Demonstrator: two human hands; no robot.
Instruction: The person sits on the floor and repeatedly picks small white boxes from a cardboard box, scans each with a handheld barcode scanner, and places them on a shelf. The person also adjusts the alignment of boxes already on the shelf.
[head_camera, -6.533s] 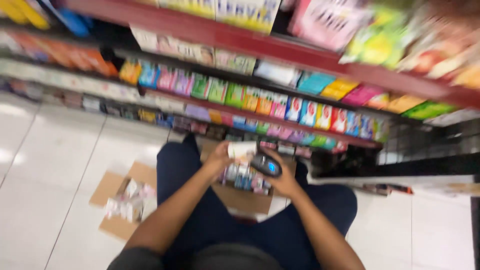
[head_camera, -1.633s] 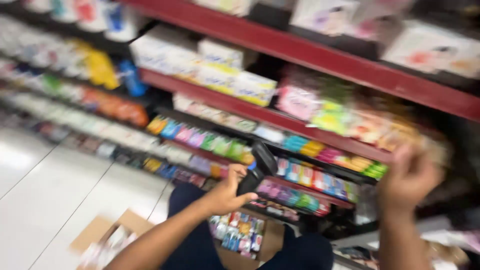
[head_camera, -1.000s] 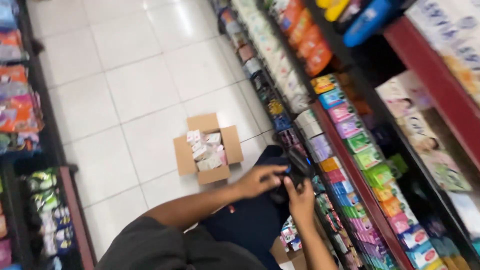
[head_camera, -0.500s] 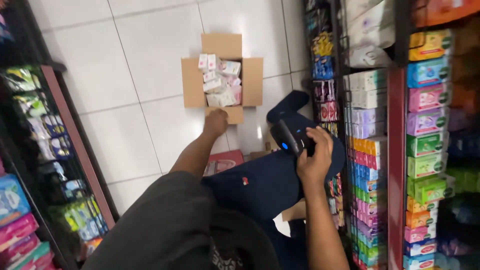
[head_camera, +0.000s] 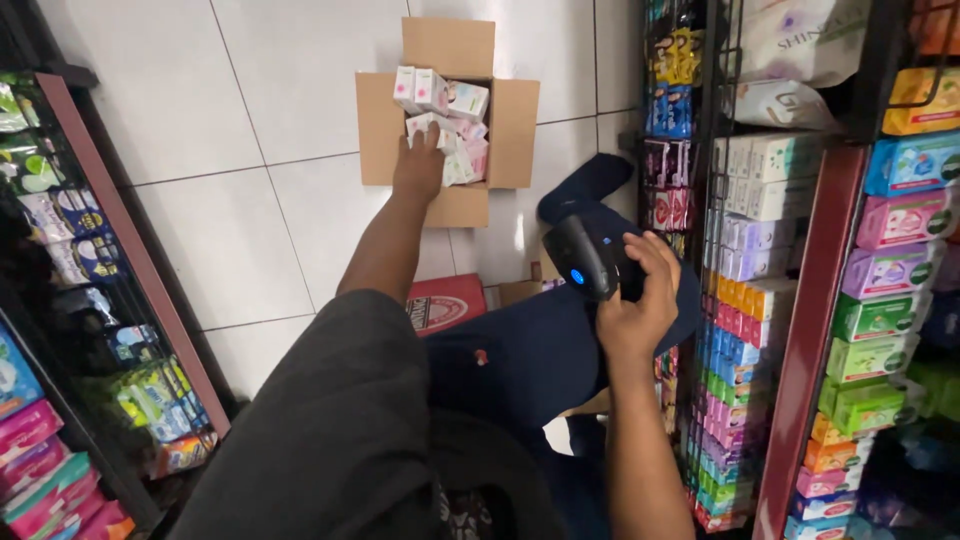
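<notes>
A: Where is the left hand (head_camera: 418, 165)?
B: Far away, reaching into the open cardboard box (head_camera: 380, 130) on the floor. Its fingers touch the little packs (head_camera: 445, 100) inside.
A: And the right hand (head_camera: 635, 305)?
B: Nearer, wrapped tight around a black scanner (head_camera: 585, 258), beside the shelf (head_camera: 800, 330) on the right.

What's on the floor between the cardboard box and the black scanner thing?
In the head view, bare white floor tile and the person's dark blue trouser leg lie between the cardboard box and the scanner.

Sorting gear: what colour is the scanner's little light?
Blue, on the black scanner in the right hand; head view.
</notes>
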